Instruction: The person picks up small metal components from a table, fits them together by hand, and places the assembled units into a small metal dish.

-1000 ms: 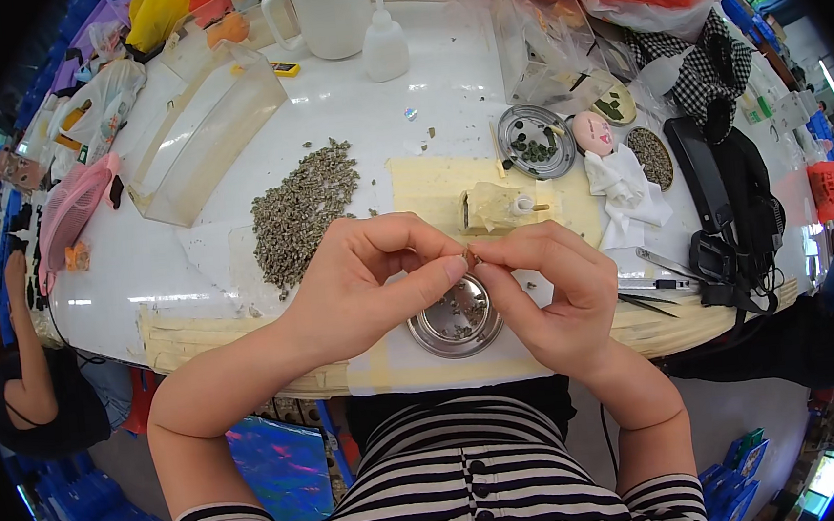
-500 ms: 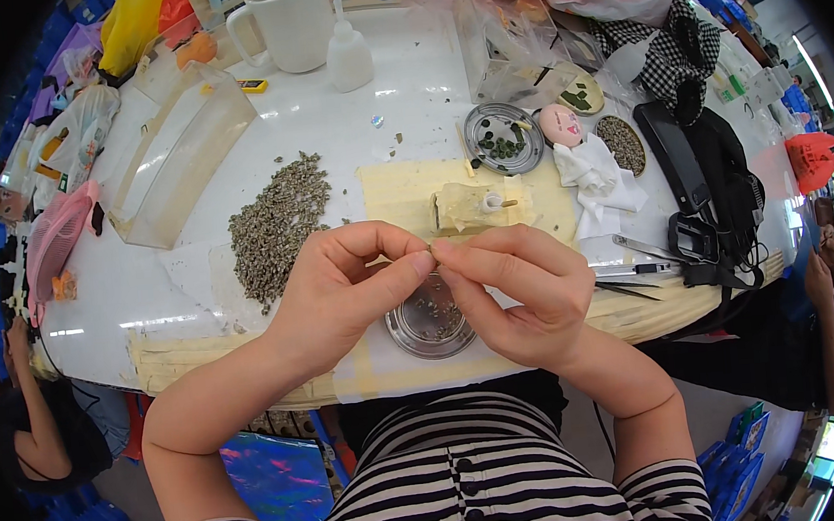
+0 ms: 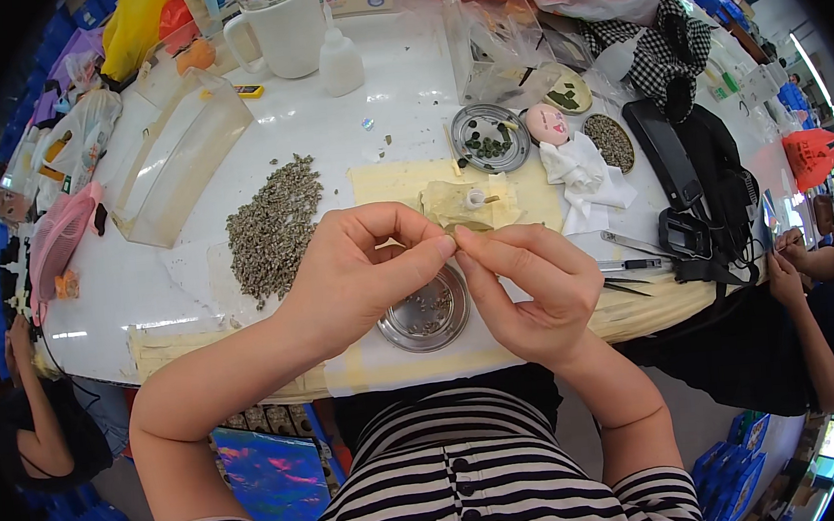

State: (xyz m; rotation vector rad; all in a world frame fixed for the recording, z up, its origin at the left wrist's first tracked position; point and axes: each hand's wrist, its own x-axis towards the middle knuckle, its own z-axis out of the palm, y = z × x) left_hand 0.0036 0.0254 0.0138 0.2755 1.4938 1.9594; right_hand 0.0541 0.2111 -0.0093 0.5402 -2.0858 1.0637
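Room: a busy workshop; from where I stand, other people sit left and right of a white table (image 3: 395,105), its near edge padded with strips of tape (image 3: 184,345), perhaps to spare resting arms.
Near dish: a round metal dish (image 3: 425,343) with scattered small bits sits just below the raised fingers, probably so anything dropped lands there.
Left hand: the left hand (image 3: 354,265) has thumb and forefinger pinched together, tip to tip with its partner.
Right hand: the right hand (image 3: 537,285) pinches likewise, its tips meeting the other's, a grip that would suit something tiny.
Piece between them: any work piece would be at those meeting tips, above the dish's far side; it is too small or hidden for me to tell.
Taped block: just beyond the fingers, a block (image 3: 440,200) with a peg on it, on yellowish paper, seemingly kept central for easy reach.
Pile: left of it, small grey pieces (image 3: 277,227) lie heaped, likely loose for picking.
Tools: right, tweezers (image 3: 636,243) and a cutter (image 3: 628,265) lie near the edge, apparently within arm's reach.
Farther right: a second metal dish (image 3: 493,167) holds dark green bits.
Far side: a white mug (image 3: 279,36) and squeeze bottle (image 3: 341,68) stand upright, well apart from the hands.
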